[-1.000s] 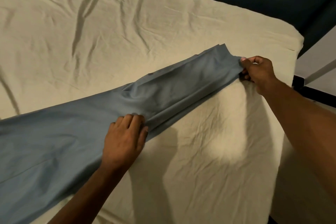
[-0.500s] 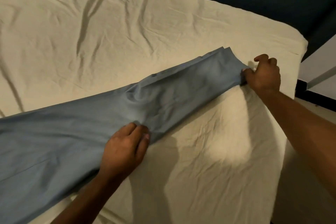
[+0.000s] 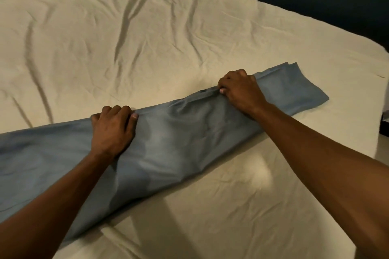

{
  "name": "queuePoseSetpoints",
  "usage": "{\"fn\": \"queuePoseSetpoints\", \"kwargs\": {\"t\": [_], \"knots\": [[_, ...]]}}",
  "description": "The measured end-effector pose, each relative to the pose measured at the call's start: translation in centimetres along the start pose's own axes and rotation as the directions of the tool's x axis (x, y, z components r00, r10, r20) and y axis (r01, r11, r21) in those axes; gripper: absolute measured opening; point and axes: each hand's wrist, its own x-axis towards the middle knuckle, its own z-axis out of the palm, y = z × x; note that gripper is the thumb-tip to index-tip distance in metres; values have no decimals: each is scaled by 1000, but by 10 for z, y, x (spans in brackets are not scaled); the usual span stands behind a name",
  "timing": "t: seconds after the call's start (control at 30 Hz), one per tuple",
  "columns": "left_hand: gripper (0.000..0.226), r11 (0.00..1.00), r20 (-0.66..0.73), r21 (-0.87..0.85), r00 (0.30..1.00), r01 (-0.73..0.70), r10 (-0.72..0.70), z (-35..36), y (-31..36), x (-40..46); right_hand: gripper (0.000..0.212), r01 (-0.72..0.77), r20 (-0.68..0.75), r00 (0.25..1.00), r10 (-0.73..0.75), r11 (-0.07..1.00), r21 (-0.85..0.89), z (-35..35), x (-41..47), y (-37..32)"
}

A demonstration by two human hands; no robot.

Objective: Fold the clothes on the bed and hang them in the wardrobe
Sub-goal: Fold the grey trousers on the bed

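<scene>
Gripping: I see my left hand and right hand curled over the far long edge of the blue garment, ready, I judge, to fold it lengthwise.
Garment: lies stretched flat across the bed, which keeps it smooth.
Wardrobe: not visible.

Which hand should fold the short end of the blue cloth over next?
Probably the right hand: it grips the blue garment near its short free end. The left hand grips farther along, so it can hold the cloth against the bed.
</scene>
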Motion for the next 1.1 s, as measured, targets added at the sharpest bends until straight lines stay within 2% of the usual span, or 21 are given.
{"fn": "queuePoseSetpoints", "kwargs": {"t": [0.13,0.27,0.37,0.47,0.53,0.63,0.7,0.8,0.93,1.03,1.1], "knots": [[35,1000,-57,-5,998,-9,9,4,-19,6,27,-78,-1,997,78,997,10,2,10,4],[39,1000,-38,1,999,-1,2,11,-34,14,39,-81,26,996,88,978,-193,9,25,3],[42,1000,-29,-5,999,-17,17,10,-43,14,38,-101,-62,994,87,957,-273,22,28,0],[46,999,-58,-40,998,18,-21,-1,-55,3,37,-151,-213,972,102,962,-227,30,16,-14],[46,997,-61,-36,996,68,-70,-10,-74,-10,44,-32,-242,970,-6,988,-151,34,5,-40],[43,989,-56,50,989,136,-133,-20,-112,-23,56,267,-108,957,-269,963,-38,42,-8,-94],[42,976,-43,106,981,192,-188,-23,-140,-26,62,366,54,930,-363,929,-54,51,-16,-119],[49,953,-4,240,982,186,-191,-25,-182,-26,68,357,168,927,-335,926,-124,62,-28,-115],[45,937,4,246,966,250,-259,-29,-209,-19,81,223,213,960,-182,957,-187,60,-32,-103],[40,934,-102,57,932,353,-346,-45,-206,-32,85,161,201,971,-127,973,-167,57,-34,-137],[39,933,-172,-95,917,348,-360,-59,-196,-60,82,254,153,960,-235,960,-121,59,-40,-177]]}}
